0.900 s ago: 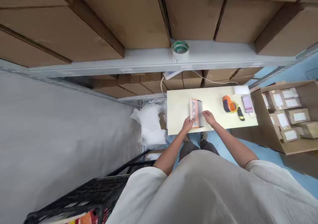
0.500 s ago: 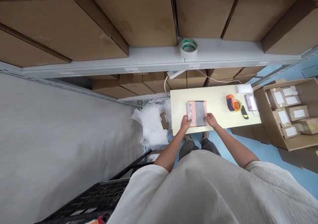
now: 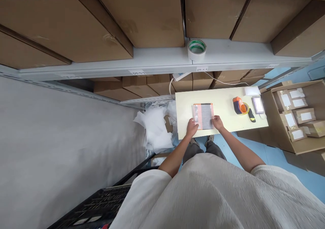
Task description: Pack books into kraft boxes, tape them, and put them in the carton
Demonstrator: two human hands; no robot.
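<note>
A flat orange-and-grey package (image 3: 203,115), with a shiny surface like clear wrap, lies on the pale yellow tabletop (image 3: 184,108). My left hand (image 3: 192,127) grips its lower left edge, the thumb over the top and the fingers along the side. On the opposite side my right hand (image 3: 217,123) pinches the right edge near the lower corner. Farther right on the table are an orange tape dispenser (image 3: 238,104), a yellow tape roll (image 3: 245,108) and a black-and-yellow utility knife (image 3: 251,115).
A phone (image 3: 258,105) and a white block (image 3: 251,90) lie at the table's right end. Beyond stands an open carton (image 3: 280,127) holding several small boxes. White packing foam (image 3: 157,127) is piled left. A tape roll (image 3: 197,50) sits on the shelf (image 3: 162,58); a black crate (image 3: 101,202) stands lower left.
The whole view has shifted slightly. My left hand has moved a little over the package's lower left corner; the package remains flat between both hands.
</note>
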